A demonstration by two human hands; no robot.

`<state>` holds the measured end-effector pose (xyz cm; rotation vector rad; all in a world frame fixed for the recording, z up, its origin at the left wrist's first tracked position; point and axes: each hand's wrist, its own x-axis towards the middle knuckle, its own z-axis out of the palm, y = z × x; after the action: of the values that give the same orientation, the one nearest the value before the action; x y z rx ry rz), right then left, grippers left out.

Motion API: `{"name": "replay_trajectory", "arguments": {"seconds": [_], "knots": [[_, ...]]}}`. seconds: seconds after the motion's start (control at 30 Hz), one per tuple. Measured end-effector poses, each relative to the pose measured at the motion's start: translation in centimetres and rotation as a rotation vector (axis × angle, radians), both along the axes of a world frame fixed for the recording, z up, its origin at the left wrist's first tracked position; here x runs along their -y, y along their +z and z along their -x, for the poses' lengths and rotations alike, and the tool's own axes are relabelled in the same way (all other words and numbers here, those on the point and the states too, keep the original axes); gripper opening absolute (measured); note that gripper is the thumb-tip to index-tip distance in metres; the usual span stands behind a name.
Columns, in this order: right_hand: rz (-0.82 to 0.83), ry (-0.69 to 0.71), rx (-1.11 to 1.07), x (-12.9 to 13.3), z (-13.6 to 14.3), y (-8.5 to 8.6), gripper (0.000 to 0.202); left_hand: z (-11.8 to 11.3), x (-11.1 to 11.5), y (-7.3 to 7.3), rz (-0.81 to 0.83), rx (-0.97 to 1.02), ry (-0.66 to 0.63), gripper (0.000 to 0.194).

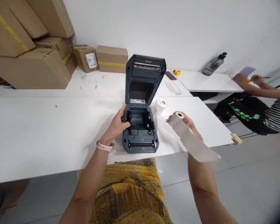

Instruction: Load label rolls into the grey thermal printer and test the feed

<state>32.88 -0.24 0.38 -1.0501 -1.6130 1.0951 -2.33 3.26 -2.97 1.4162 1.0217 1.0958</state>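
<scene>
A dark grey label printer [140, 137] stands on the white table [49, 133] with its lid raised and its roll bay bare. My left hand [118, 123] grips the printer's left edge, thumb over the rim. To the right of the printer, my right hand [189, 122] is closed around a small roll of white labels [179, 119], held up above the table. A long strip hangs from that roll toward the lower right. Another white roll [161, 105] rests on the table just right of the printer, its loose strip beside the printer's side.
Cardboard boxes [44, 67] are stacked at the back left. Toward the back right are a dark phone-like object [170, 75], a yellow tape measure [176, 72] and a bottle [213, 65]. Another person [277, 115] sits at the far right, hands on the back table. Tape [236, 139] hangs at the right corner.
</scene>
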Motion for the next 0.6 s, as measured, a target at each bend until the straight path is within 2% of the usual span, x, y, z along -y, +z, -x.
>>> {"name": "replay_trajectory", "arguments": {"seconds": [0.13, 0.23, 0.33, 0.5, 0.6], "knots": [[0.115, -0.117, 0.065, -2.1, 0.2, -4.8, 0.071, 0.2, -0.1, -0.4, -0.021, -0.015, -0.011, 0.099], [0.091, -0.084, 0.147, -3.9, 0.4, -6.5, 0.066, 0.3, -0.1, -0.6, -0.045, -0.010, -0.011, 0.096], [0.137, -0.036, 0.157, -5.0, -0.5, -6.8, 0.065, 0.4, -0.1, -0.7, -0.051, -0.016, -0.013, 0.094], [0.140, -0.315, -0.032, -8.1, -2.4, -6.3, 0.081, 0.5, -0.2, -0.6, -0.026, -0.010, -0.017, 0.097], [0.170, -0.245, 0.008, -10.8, -1.8, -5.5, 0.099, 0.5, -0.1, -0.3, -0.001, -0.003, -0.015, 0.099]]}}
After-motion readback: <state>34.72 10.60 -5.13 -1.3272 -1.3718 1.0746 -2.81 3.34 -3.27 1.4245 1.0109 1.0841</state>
